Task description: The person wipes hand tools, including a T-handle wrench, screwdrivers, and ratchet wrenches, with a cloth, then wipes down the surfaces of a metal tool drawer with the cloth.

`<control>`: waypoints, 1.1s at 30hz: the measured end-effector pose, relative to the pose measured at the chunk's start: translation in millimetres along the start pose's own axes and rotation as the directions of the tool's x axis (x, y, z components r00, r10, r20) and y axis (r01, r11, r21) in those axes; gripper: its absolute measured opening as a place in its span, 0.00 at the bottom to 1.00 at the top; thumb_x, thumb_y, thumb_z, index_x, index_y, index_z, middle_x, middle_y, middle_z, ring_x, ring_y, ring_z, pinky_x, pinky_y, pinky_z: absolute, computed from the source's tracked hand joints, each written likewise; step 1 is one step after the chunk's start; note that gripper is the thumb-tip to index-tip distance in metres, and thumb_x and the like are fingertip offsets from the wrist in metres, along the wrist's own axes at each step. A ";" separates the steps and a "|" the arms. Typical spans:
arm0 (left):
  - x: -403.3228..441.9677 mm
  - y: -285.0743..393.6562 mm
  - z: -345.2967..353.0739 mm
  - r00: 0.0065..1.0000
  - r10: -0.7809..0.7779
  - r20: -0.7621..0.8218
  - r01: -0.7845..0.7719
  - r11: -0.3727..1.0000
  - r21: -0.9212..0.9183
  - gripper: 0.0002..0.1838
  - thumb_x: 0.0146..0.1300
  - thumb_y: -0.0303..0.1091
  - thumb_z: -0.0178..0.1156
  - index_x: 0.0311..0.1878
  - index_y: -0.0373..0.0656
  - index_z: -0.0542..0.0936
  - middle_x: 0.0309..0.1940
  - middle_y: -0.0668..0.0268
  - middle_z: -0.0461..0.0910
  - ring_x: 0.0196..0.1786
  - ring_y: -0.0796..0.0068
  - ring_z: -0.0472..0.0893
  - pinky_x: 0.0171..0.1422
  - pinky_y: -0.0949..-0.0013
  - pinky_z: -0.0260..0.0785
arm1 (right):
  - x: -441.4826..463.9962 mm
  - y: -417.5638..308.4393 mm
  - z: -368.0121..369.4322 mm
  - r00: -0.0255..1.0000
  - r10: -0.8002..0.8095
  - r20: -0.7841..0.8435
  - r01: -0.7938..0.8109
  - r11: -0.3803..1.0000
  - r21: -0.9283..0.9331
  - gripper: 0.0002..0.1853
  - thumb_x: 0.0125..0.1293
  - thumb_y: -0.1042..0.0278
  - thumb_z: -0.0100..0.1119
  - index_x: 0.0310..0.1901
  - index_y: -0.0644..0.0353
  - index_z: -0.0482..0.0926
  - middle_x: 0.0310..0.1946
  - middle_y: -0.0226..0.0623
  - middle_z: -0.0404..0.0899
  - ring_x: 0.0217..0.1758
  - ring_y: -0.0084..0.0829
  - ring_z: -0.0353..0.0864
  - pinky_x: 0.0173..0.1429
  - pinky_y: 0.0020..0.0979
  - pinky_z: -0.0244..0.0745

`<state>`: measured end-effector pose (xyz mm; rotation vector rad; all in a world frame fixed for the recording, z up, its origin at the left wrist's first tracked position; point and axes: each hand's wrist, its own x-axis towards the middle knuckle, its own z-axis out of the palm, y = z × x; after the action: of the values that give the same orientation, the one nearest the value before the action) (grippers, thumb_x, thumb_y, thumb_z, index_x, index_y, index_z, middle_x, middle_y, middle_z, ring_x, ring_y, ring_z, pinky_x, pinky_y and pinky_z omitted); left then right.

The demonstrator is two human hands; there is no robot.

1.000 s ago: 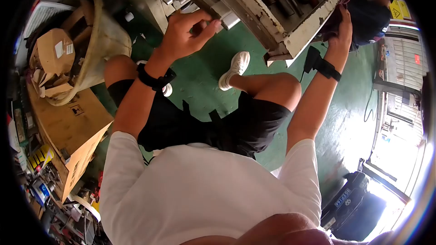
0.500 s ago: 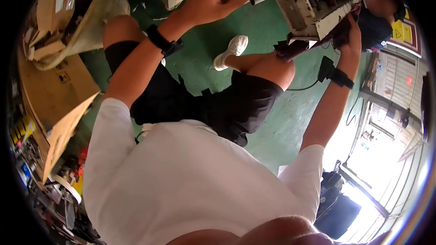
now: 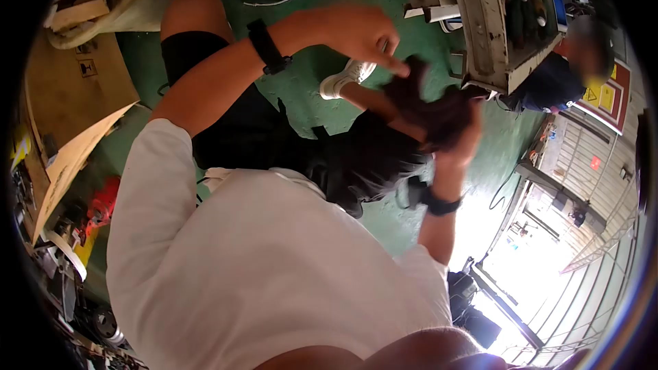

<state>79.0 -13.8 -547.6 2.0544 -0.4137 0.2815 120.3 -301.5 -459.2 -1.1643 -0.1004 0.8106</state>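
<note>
My right hand [image 3: 460,138] grips a bunched dark maroon cloth [image 3: 439,111] in front of my knee; motion blurs both. My left hand [image 3: 367,35] is curled, thumb and fingers drawn together. Its extended fingertip reaches the cloth's upper left end, though I cannot tell whether it holds it. Anything small between its other fingers is too blurred to name. A black strap [image 3: 269,48] goes round my left wrist, and another strap [image 3: 435,200] with a dark block sits on the right one.
A worn metal bench frame [image 3: 483,24] with a tray of dark tools [image 3: 524,10] stands ahead right. Another person [image 3: 558,82] is beyond it. Cardboard [image 3: 86,106] and a pale bin [image 3: 147,3] lie left. A white cable [image 3: 288,1] crosses the green floor [image 3: 301,109].
My right hand has drawn the cloth away from the bench, down and left over my leg. My left hand has moved right and down to meet it. The view has shifted slightly.
</note>
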 end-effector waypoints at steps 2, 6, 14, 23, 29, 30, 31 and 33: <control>-6.2 -2.1 3.2 0.884 -0.158 0.440 0.178 0.984 -0.005 0.27 0.64 0.61 0.60 0.35 0.42 0.85 0.23 0.61 0.82 0.29 0.65 0.82 0.34 0.67 0.73 | 4.7 40.9 29.0 0.965 0.086 -0.249 -0.074 0.996 0.057 0.19 0.76 0.54 0.45 0.54 0.60 0.75 0.48 0.39 0.81 0.50 0.36 0.82 0.55 0.39 0.79; -16.4 -47.1 50.9 0.620 -0.159 0.768 0.312 0.948 -0.056 0.36 0.67 0.67 0.51 0.56 0.39 0.79 0.43 0.57 0.83 0.42 0.64 0.83 0.43 0.63 0.75 | 42.1 62.0 49.0 0.977 0.104 -0.184 -0.064 0.976 0.208 0.19 0.76 0.54 0.46 0.59 0.57 0.74 0.52 0.37 0.79 0.56 0.36 0.78 0.64 0.37 0.72; -7.9 -45.6 32.5 0.753 -0.262 0.604 0.417 0.900 -0.130 0.39 0.67 0.69 0.49 0.61 0.40 0.75 0.52 0.54 0.81 0.51 0.55 0.80 0.55 0.56 0.72 | 93.0 66.9 58.9 0.821 -0.502 -0.271 0.392 0.842 -0.371 0.18 0.76 0.65 0.47 0.64 0.58 0.67 0.57 0.35 0.73 0.58 0.33 0.74 0.62 0.35 0.72; -16.2 -76.0 0.7 0.789 -0.572 0.225 0.442 0.783 0.439 0.32 0.64 0.63 0.58 0.54 0.42 0.78 0.42 0.55 0.84 0.47 0.59 0.83 0.52 0.57 0.74 | 127.7 52.3 20.6 0.566 -0.803 0.190 0.408 0.072 -0.910 0.11 0.69 0.79 0.46 0.48 0.71 0.76 0.41 0.41 0.81 0.41 0.34 0.78 0.50 0.31 0.73; 1.7 -38.7 -7.3 0.724 -0.397 0.563 0.564 0.812 -0.153 0.27 0.69 0.57 0.55 0.53 0.41 0.80 0.40 0.57 0.84 0.44 0.69 0.83 0.50 0.67 0.75 | 160.0 25.8 -24.2 0.295 -0.759 0.581 0.325 -0.493 -0.807 0.13 0.67 0.79 0.48 0.50 0.74 0.74 0.47 0.50 0.79 0.48 0.36 0.77 0.54 0.33 0.72; -1.1 -36.2 -2.7 0.828 -0.291 0.479 0.453 0.851 -0.265 0.26 0.68 0.57 0.57 0.52 0.41 0.82 0.37 0.63 0.84 0.41 0.74 0.82 0.47 0.68 0.74 | 157.2 27.2 -18.8 0.397 -0.830 0.393 0.371 -0.247 -0.895 0.14 0.67 0.77 0.51 0.52 0.74 0.73 0.48 0.52 0.78 0.50 0.37 0.77 0.56 0.34 0.71; -3.2 -35.3 0.3 0.908 -0.182 0.378 0.326 0.873 -0.363 0.25 0.67 0.56 0.58 0.50 0.42 0.83 0.34 0.68 0.84 0.37 0.78 0.80 0.44 0.70 0.73 | 151.7 31.1 -14.0 0.453 -0.841 0.297 0.384 -0.116 -0.916 0.15 0.67 0.76 0.52 0.53 0.74 0.72 0.48 0.53 0.77 0.52 0.38 0.77 0.57 0.35 0.71; -4.0 -33.4 -0.8 0.936 -0.132 0.325 0.278 0.844 -0.459 0.26 0.65 0.56 0.60 0.51 0.42 0.83 0.32 0.70 0.83 0.36 0.79 0.79 0.44 0.71 0.72 | 136.2 39.8 -1.0 0.574 -0.785 0.231 0.430 0.049 -0.902 0.19 0.66 0.72 0.57 0.55 0.73 0.71 0.48 0.54 0.77 0.53 0.40 0.77 0.58 0.36 0.72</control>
<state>88.8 2.9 -575.1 1.6025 -0.3831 -0.2409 198.2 -212.7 -537.9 -2.0766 -0.8492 -0.4452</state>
